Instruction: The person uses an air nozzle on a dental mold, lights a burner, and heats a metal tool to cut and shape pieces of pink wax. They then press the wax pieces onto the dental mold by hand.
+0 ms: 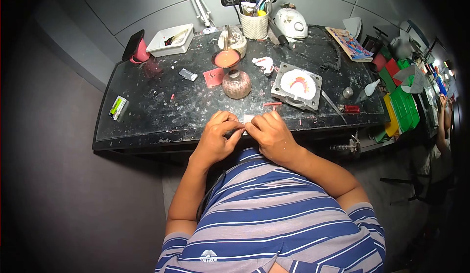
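Note:
Both hands meet at the front edge of the black worktable [186,116]. My left hand [220,135] is closed, thumb and fingertips pinched together. Against it is my right hand [270,135], its fingers bent into a pinch. What they hold between them is too small to make out. A small whitish piece [248,118] shows just behind the fingertips. Beyond the hands stand a round metal burner [237,85] and a pan of pink material [227,58]. To the right lies a metal flask [314,88] with white plaster [297,83] and a pink arch in it.
A white tray [171,40], a phone on a pink stand [139,52] and a cup of brushes [254,25] are at the back. A red-handled tool [350,109] and a knife [334,105] lie right. Another person's arm [442,126] shows far right.

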A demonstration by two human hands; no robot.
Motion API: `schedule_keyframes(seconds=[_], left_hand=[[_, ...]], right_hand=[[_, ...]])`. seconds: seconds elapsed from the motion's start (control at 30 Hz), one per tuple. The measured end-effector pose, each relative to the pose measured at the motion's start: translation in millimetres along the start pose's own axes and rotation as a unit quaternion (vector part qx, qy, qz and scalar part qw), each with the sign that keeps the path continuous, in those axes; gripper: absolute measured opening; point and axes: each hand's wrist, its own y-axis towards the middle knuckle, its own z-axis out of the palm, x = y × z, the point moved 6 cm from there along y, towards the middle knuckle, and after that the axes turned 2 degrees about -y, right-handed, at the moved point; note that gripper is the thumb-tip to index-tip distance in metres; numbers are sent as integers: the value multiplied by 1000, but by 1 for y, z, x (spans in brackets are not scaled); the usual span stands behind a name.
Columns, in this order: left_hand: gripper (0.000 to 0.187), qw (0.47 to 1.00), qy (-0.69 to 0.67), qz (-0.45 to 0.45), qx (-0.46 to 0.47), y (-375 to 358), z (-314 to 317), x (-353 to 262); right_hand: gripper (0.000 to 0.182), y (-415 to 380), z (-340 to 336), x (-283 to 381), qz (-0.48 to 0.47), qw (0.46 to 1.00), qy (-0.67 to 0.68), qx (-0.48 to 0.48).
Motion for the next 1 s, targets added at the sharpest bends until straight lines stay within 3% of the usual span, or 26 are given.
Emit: schedule_keyframes(seconds=[0.37,1.0], left_hand=[[22,992,25,119,-37,-1,3,-14],[24,984,94,147,-32,-1,10,-17]], right_hand=[[16,1,-2,-18,65,994,89,-7],[23,0,-3,-13,-21,998,29,-58]])
